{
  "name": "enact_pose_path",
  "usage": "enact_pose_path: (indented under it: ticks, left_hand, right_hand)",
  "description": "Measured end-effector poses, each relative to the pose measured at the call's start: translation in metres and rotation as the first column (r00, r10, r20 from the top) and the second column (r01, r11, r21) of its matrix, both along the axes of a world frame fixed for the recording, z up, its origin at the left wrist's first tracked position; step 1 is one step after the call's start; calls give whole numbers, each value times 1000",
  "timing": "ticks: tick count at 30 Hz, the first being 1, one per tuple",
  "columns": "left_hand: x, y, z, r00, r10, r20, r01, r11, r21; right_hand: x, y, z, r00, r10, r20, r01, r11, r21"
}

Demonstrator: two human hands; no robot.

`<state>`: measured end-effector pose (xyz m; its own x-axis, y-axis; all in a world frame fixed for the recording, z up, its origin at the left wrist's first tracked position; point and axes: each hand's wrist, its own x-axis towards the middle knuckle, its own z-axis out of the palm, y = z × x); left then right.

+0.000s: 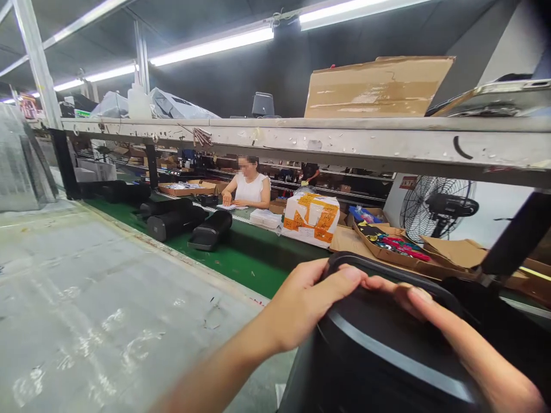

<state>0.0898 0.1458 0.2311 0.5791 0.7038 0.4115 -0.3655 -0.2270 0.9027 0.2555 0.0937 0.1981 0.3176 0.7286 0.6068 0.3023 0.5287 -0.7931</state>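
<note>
One view only — the head camera, worn high, faces forward and slightly down along the green conveyor belt (241, 261). It sits close above the black case (379, 350) at the lower right; a shelf (344, 137) crosses overhead.

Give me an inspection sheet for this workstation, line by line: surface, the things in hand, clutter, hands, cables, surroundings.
Surface: grey worktop with scuffs and glare, beside a green conveyor belt.
Things in hand: large black speaker at the near edge, its top handle facing away.
Clutter: black speakers lying on the belt; taped white parcel; open cardboard trays with coloured parts.
Hands: left hand grips the top rim of the speaker; right hand lies flat on its top, fingers spread.
Cables: nothing seen.
Surroundings: overhead shelf with a cardboard box; a seated person across the belt; a standing fan; strip lights above.
</note>
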Motion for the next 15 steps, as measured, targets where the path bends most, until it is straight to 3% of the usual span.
enact_pose_path:
  ticks: [2, 5, 8, 11, 13, 15]
  left_hand:
    - [-3, 10, -1, 996, 83, -36, -84, 996, -27]
    - [-7, 26, -3, 991, 130, -28, -131, 990, -57]
    - [-8, 39, -7, 985, 161, 64, -152, 979, -135]
    - [-12, 45, -10, 976, 115, 187, -74, 974, -213]
    - [-21, 45, -7, 973, 79, 216, -35, 979, -201]
    - [-34, 43, 1, 977, 108, 186, -81, 985, -151]
  right_hand:
    - [-8, 5, 10, 971, 137, -193, -170, 972, -164]
    - [-25, 8, 16, 930, 109, -352, -217, 934, -284]
    - [-39, 10, 9, 945, 107, -310, -195, 943, -270]
    - [-42, 16, 1, 933, 190, -305, -270, 931, -244]
    - [-36, 24, -2, 917, 218, -333, -304, 924, -231]
    - [-23, 34, -4, 902, 197, -384, -312, 913, -264]
